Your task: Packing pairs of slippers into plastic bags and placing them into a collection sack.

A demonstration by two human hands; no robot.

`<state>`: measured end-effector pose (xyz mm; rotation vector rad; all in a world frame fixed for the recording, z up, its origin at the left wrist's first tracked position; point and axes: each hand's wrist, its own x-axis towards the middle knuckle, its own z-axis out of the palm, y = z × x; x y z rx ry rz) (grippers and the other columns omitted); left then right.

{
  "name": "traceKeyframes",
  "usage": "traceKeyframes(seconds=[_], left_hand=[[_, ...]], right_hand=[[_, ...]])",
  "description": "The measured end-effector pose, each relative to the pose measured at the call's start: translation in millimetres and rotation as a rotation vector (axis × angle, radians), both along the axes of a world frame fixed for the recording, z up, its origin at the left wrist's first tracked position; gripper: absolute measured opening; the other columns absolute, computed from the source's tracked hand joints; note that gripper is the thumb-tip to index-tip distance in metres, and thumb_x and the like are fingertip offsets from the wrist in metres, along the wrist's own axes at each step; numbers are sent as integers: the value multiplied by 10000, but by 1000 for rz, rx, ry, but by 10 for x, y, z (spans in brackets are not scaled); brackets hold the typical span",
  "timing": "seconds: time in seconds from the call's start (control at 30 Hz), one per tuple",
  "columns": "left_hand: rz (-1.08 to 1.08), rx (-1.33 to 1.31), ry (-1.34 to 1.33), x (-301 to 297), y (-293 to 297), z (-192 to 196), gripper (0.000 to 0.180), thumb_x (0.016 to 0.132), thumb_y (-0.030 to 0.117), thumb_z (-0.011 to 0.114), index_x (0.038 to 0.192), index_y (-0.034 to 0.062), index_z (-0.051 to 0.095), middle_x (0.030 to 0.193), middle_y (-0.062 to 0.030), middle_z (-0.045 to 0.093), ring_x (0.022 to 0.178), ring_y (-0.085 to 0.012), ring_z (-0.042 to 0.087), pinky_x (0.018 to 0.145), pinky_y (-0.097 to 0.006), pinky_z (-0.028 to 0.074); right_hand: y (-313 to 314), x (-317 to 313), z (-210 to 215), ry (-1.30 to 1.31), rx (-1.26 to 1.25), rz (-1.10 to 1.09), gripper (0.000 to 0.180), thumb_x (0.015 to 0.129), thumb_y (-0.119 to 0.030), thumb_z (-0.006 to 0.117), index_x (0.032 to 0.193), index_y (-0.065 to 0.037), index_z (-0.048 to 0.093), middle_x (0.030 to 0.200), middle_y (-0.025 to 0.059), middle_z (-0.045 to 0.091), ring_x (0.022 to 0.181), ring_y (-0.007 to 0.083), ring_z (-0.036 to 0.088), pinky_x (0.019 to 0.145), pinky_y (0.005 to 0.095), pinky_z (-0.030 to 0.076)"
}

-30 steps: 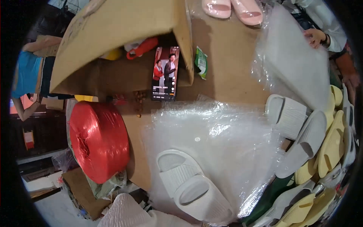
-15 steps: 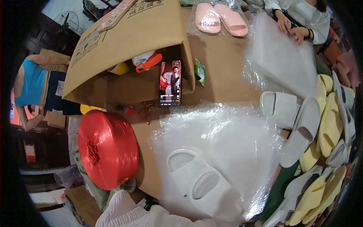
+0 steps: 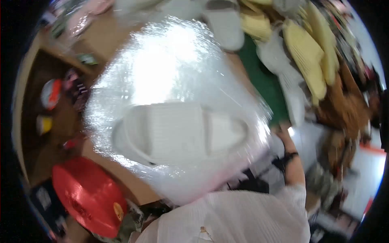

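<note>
The picture is motion-blurred. A white slipper (image 3: 178, 131) lies on its side on a stack of clear plastic bags (image 3: 170, 69) in the middle. My right hand (image 3: 283, 137) reaches up along the right edge of the bags, with a black band on the wrist. Blur hides its fingers, and I cannot tell whether it grips the plastic. My left hand is out of view. My white sleeve fills the lower middle.
A red roll of twine (image 3: 87, 194) sits at the lower left. A heap of yellow slippers (image 3: 310, 52) and white slippers (image 3: 225, 24) lies at the upper right beside a green surface (image 3: 261, 79). An open cardboard box (image 3: 36, 121) holding small items is on the left.
The view has swung sharply and turned, so the slipper and bags now fill the centre. My right arm has come into sight at the right. The phone is no longer visible.
</note>
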<state>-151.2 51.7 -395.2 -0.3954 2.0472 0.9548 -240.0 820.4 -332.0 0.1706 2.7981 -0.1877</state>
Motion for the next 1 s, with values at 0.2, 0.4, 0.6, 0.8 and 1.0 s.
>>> traceKeyframes(seconds=[0.2,0.4,0.6,0.8,1.0], left_hand=[[-240,160,59,246,321,-262,574,922,473,586,1265,13,589,1256,-170,625,1135,-310,609,958,-371,463],[-143,165,262,540,442,-97,586,919,481,588,1268,11,588,1261,-175,623,1140,-315,607,964,-373,460],[-44,-107,17,376,869,1062,664,887,515,606,1300,-3,563,1285,-257,586,1225,-370,542,1039,-395,401],[-142,-77,155,598,857,1437,577,861,397,677,1260,-9,584,1202,-265,614,1070,-384,627,889,-429,502],[-196,185,251,316,1157,2662,461,872,271,697,1246,21,596,1142,-193,644,1050,-301,633,883,-372,499]], right_hand=[[-31,376,1194,87,-519,-991,282,899,-280,633,1090,-75,670,917,30,693,787,135,654,626,289,482],[-195,526,1873,209,-579,-934,311,909,-325,629,1098,-81,670,942,22,700,800,127,654,637,276,483],[-561,695,2252,76,-675,-664,332,906,-306,637,1144,-76,658,920,7,685,819,113,641,661,259,483],[-1195,569,2360,-12,-925,-497,293,932,-220,622,1145,-21,645,935,24,686,842,99,627,731,254,488],[-1443,634,2351,-151,-1190,-360,280,926,-174,648,1156,-15,637,957,16,681,860,89,610,763,256,490]])
